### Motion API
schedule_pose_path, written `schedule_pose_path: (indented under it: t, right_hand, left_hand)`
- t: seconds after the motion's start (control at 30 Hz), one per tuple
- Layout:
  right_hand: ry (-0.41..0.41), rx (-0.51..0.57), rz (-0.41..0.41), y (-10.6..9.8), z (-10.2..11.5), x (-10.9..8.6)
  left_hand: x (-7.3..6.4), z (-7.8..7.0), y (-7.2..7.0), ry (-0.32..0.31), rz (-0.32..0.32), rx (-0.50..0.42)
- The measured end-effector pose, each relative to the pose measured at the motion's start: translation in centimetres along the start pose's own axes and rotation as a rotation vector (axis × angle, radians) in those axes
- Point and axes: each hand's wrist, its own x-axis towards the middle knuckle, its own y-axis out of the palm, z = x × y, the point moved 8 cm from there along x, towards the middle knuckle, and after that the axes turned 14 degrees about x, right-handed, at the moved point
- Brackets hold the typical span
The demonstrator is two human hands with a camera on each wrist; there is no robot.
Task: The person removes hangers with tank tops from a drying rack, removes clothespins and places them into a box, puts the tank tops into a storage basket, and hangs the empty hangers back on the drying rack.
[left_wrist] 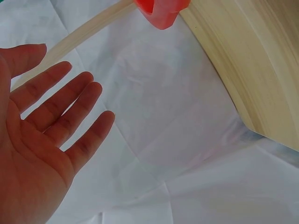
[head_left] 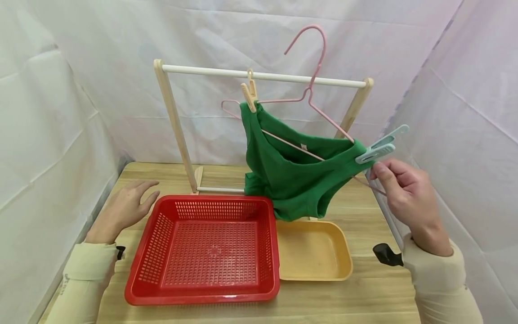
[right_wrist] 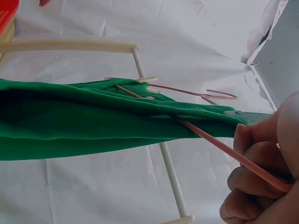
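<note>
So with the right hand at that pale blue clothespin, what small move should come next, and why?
Probably squeeze the pale blue plastic clothespin open: it pins the green knitted garment to the tilted pink wire hanger that the right hand grips. The left hand rests open.

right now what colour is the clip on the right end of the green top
Pale blue clip, clearest in the head view.

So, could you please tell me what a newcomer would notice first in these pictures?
The bright green knit garment draped on a tilted pink wire hanger at the wooden rack stands out. The right hand grips the hanger's end beside a pale blue clothespin. In front sits a red perforated plastic basket.
</note>
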Motion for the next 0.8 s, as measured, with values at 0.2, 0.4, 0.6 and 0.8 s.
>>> schedule_pose_path:
  t: [0.2,0.4,0.6,0.8]
  right_hand:
    - [0.004,0.020,0.002,-0.5,0.4,1.3]
    - [0.007,0.008,0.031,-0.7,0.9,2.8]
    - [0.034,0.294,-0.010,-1.0,1.1,4.1]
    - [0.005,0.412,-0.021,-1.1,1.8,4.4]
  left_hand:
    - [-0.2,0.1,-0.1,0.001,-0.021,-0.008]
    - [-0.4,0.1,0.0,0.006,-0.022,-0.007]
    - [-0.5,0.1,-0.2,0.010,-0.049,-0.003]
    - [-0.7,0.2,-0.5,0.005,-0.065,-0.006]
